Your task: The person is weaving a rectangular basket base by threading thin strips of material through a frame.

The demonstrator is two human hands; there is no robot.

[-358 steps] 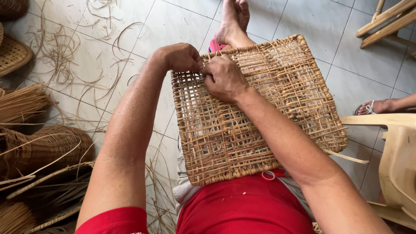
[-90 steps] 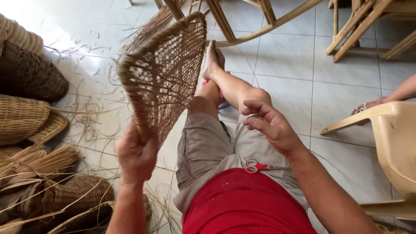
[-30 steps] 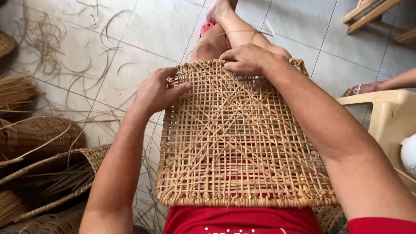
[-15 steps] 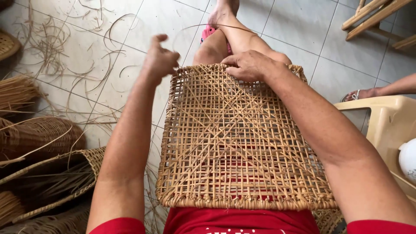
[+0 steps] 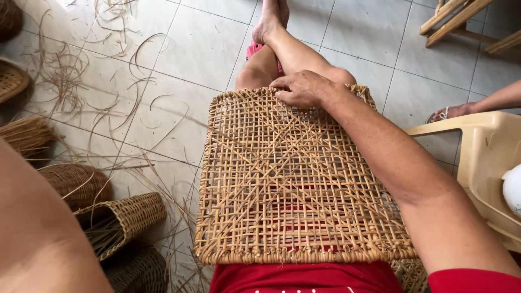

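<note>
A square woven rattan panel with an open lattice lies flat on my lap, over my red shirt. My right hand rests on its far edge, fingers curled over the rim and gripping it. My left hand is out of view; only my left upper arm shows, very close, at the lower left. My bare legs stretch out beyond the panel toward a pink sandal.
Woven baskets and bundles of rattan strips lie at the left on the tiled floor, with loose strands scattered about. A cream plastic chair stands at the right. Another person's foot and wooden chair legs are at the far right.
My left hand has let go of the panel's left corner, lifted away and swung out of view. My right hand stays on the far edge.
</note>
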